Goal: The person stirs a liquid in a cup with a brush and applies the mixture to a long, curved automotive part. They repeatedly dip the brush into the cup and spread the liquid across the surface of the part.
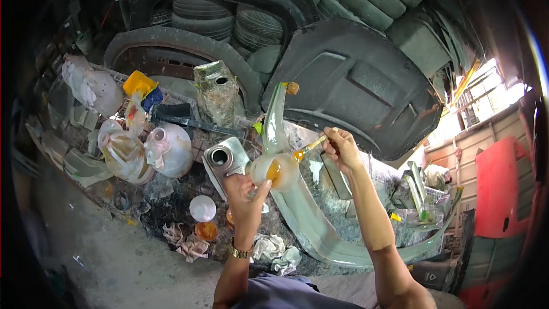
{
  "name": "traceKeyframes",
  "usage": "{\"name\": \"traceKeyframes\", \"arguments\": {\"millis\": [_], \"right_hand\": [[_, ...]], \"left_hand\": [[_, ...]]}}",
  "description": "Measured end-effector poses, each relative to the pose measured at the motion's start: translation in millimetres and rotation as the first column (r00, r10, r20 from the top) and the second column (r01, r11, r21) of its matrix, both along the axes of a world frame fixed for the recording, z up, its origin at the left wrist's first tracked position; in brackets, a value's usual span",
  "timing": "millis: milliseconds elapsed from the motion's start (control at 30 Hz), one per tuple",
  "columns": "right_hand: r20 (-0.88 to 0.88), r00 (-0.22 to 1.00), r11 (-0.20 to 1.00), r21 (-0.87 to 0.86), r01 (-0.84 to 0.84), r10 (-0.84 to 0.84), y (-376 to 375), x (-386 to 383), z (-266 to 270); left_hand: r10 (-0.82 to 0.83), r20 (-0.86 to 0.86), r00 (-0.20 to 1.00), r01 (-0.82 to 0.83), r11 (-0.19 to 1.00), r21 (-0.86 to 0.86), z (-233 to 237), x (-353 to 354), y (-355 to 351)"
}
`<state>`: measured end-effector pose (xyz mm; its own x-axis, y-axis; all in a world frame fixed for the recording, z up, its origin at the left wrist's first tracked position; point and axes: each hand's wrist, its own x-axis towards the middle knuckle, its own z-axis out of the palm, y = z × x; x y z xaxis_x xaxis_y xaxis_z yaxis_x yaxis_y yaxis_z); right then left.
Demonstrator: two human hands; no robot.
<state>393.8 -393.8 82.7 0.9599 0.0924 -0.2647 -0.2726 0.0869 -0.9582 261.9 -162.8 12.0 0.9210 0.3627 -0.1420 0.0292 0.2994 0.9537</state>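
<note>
My left hand (250,190) is wrapped round a translucent plastic cup (288,180) with amber liquid inside. In my right hand (341,147) is a brush (313,145), pinched by its handle, its amber-wetted tip at the cup's right rim. Beneath and behind the cup runs a long, curved, pale green glossy part (309,217). A metal can (227,157) with a round opening stands just left of the cup, close to my left fingers.
Large plastic jugs (170,151) stand at the left. A white cup (202,208), an amber-filled container (206,230) and crumpled cloths (269,249) lie nearer me. A black hood panel (354,88) and tires (366,0) are behind. A red panel (496,189) is at right.
</note>
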Motion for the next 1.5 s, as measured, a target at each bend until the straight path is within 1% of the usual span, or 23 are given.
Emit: {"name": "traceKeyframes", "arguments": {"millis": [100,167,233,300,333,400,433,500,567,633,700,767,833,967,1033,1100,1133,1200,1233,1267,1400,1467,1500], "right_hand": [[-0.025,1.0,1.0,0.003,-0.004,0.004,6,38,-2],[0.107,0.991,0.981,-0.182,-0.065,0.086,18,70,-8],[0.147,0.985,0.959,-0.278,-0.052,0.096,41,100,-13],[0.161,0.952,0.747,-0.658,-0.092,0.259,63,132,-17],[0.157,0.952,0.741,-0.665,-0.095,0.263,69,148,-24],[0.327,0.773,0.382,-0.917,0.119,0.544,82,174,-36],[0.322,0.773,0.378,-0.919,0.116,0.547,94,177,-29],[0.271,0.748,0.182,-0.962,0.202,0.606,109,183,-12],[0.244,0.757,0.164,-0.97,0.181,0.607,109,186,-11],[0.232,0.495,0.064,-0.94,0.334,0.837,104,169,-10],[-0.028,0.387,-0.178,-0.916,0.359,0.922,91,143,-21],[-0.07,0.273,-0.185,-0.888,0.421,0.959,84,106,-36],[-0.186,0.313,-0.29,-0.899,0.328,0.931,83,65,-41],[-0.184,0.299,-0.259,-0.937,0.234,0.936,76,22,-54],[-0.038,0.331,-0.085,-0.988,0.128,0.943,81,24,-52],[0.006,0.541,-0.011,-1.0,0.028,0.841,93,52,-43],[-0.018,0.703,0.039,-0.997,-0.064,0.711,99,74,-41],[0.109,0.709,0.088,-0.994,0.066,0.697,104,127,-39],[0.201,0.714,0.203,-0.976,0.084,0.671,109,149,-33],[0.169,0.757,0.139,-0.985,0.105,0.632,111,173,-30],[0.214,0.801,0.107,-0.977,0.186,0.559,124,211,-7],[0.281,0.75,0.131,-0.958,0.254,0.599,119,209,-8],[0.265,0.756,0.129,-0.963,0.235,0.599,117,198,-12]], "left_hand": [[-0.012,0.047,0.999,0.01,0.999,0.034,7,-7,5],[-0.023,0.046,0.999,0.025,0.999,-0.034,6,-18,4],[-0.066,0.063,0.996,0.063,0.997,0.047,-1,-33,1],[-0.077,0.068,0.995,0.076,0.997,0.018,-8,-46,-3],[-0.094,0.072,0.993,0.094,0.996,0.001,-13,-53,-5],[-0.121,0.028,0.992,0.122,0.992,-0.025,-21,-63,-8],[-0.153,-0.015,0.988,0.152,0.987,-0.043,-25,-69,-9],[-0.157,-0.046,0.987,0.156,0.988,-0.023,-32,-77,-10],[-0.223,-0.104,0.969,0.224,0.975,-0.004,-33,-81,-10],[-0.245,-0.114,0.963,0.248,0.969,0.011,-31,-81,-8],[-0.301,-0.147,0.942,0.31,0.95,0.044,-39,-85,-9],[-0.309,-0.131,0.942,0.316,0.948,0.041,-48,-87,-10],[-0.32,-0.117,0.94,0.326,0.944,0.04,-52,-85,-9],[-0.381,-0.135,0.914,0.387,0.922,0.017,-55,-85,-5],[-0.385,-0.133,0.913,0.392,0.919,0.031,-59,-83,-5],[-0.404,-0.127,0.906,0.403,0.915,-0.036,-64,-85,-8],[-0.433,-0.134,0.891,0.439,0.898,0.019,-61,-83,-7],[-0.425,-0.102,0.899,0.427,0.904,-0.002,-65,-86,-11],[-0.413,-0.076,0.908,0.413,0.911,-0.023,-67,-87,-13],[-0.454,-0.177,0.873,0.435,0.89,-0.136,-45,-83,-2],[-0.476,-0.209,0.854,0.439,0.876,-0.2,-49,-82,1],[-0.445,-0.137,0.885,0.452,0.892,0.023,-75,-89,-8],[-0.447,-0.154,0.881,0.454,0.891,0.012,-75,-90,-7]]}}
